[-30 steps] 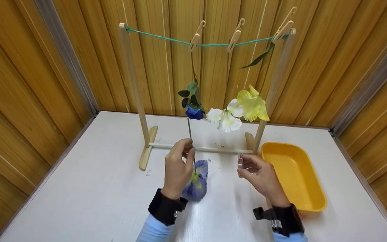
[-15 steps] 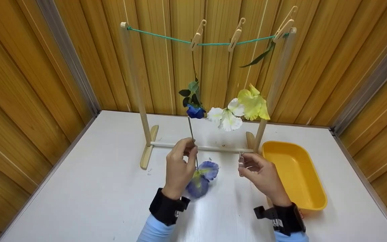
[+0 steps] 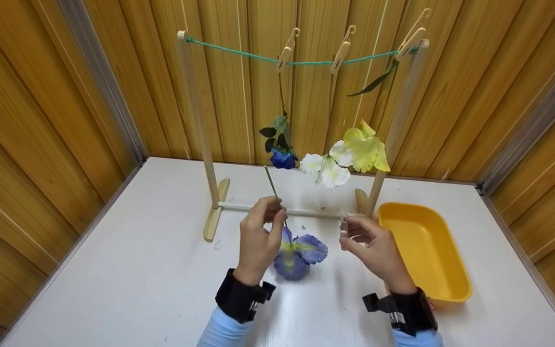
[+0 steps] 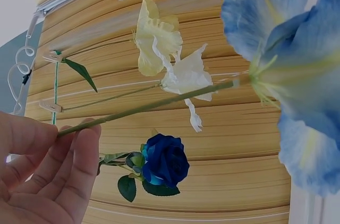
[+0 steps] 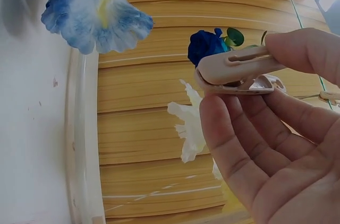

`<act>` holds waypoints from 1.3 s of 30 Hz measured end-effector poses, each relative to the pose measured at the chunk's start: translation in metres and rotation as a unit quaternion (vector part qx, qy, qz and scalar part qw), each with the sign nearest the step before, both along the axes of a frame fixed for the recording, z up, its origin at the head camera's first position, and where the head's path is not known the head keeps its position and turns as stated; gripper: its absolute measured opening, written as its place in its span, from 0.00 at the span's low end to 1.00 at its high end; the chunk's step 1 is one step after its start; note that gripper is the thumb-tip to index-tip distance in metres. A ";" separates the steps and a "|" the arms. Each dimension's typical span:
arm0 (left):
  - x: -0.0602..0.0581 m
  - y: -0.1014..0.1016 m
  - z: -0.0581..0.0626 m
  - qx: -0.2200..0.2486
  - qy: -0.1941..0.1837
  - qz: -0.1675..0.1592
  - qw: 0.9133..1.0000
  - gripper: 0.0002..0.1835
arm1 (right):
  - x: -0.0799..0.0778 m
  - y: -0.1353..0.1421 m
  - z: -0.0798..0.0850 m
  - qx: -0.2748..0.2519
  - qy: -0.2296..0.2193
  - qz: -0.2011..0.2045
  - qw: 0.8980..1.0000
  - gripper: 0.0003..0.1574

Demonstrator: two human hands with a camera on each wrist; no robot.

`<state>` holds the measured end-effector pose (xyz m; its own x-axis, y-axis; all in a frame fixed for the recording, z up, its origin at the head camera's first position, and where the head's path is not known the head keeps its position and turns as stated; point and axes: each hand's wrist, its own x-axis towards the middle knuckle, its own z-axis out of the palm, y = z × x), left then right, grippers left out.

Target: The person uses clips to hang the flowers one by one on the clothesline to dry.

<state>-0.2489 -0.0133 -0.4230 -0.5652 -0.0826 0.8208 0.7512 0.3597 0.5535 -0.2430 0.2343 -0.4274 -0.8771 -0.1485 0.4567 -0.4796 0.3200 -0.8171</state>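
My left hand (image 3: 259, 236) pinches the stem of a blue-purple artificial iris (image 3: 293, 265) between thumb and fingers. The bloom hangs head down close over the white table, and the stem's bare end points up and leans left. Large blue petals (image 4: 303, 70) fill the right side of the left wrist view. To the right, my right hand (image 3: 376, 250) grips a beige plastic clothespin (image 5: 239, 67), thumb on top and fingers beneath. Behind both hands, a blue rose (image 3: 283, 158), a white flower (image 3: 330, 168) and a yellow flower (image 3: 365, 148) hang upside down from a green cord (image 3: 239, 52).
A wooden stand with a left post (image 3: 199, 120) and a right post (image 3: 398, 125) carries the cord. Three clothespins, one of them a middle clothespin (image 3: 340, 55), clip the flowers to it. A yellow tub (image 3: 424, 250) sits on the table at right. Wood-look panels rise behind.
The iris has turned and swung right, so more of its petals show beside my left hand. Its stem's upper end leans further left. My right hand with the clothespin stays nearly still.
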 end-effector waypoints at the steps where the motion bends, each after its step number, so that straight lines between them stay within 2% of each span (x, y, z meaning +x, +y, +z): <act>1: 0.000 0.000 0.000 0.003 -0.002 -0.005 1.000 0.08 | 0.000 -0.001 0.002 0.002 0.004 0.001 1.000 0.23; 8: 0.001 -0.002 0.001 0.028 -0.027 -0.038 0.999 0.05 | -0.003 -0.009 0.017 0.034 0.029 0.011 0.999 0.21; 14: -0.001 -0.009 0.004 0.024 -0.048 -0.049 0.997 0.05 | -0.009 -0.018 0.039 0.063 0.048 0.038 0.996 0.21; 22: -0.007 -0.020 0.018 0.015 -0.065 -0.061 0.996 0.05 | -0.022 -0.030 0.068 0.101 0.082 0.081 0.988 0.19; 31: -0.016 -0.029 0.037 -0.008 -0.074 -0.064 0.995 0.05 | -0.041 -0.043 0.096 0.135 0.119 0.103 0.978 0.19; 39: -0.028 -0.040 0.053 -0.027 -0.084 -0.067 0.994 0.05 | -0.054 -0.061 0.124 0.151 0.131 0.113 0.973 0.22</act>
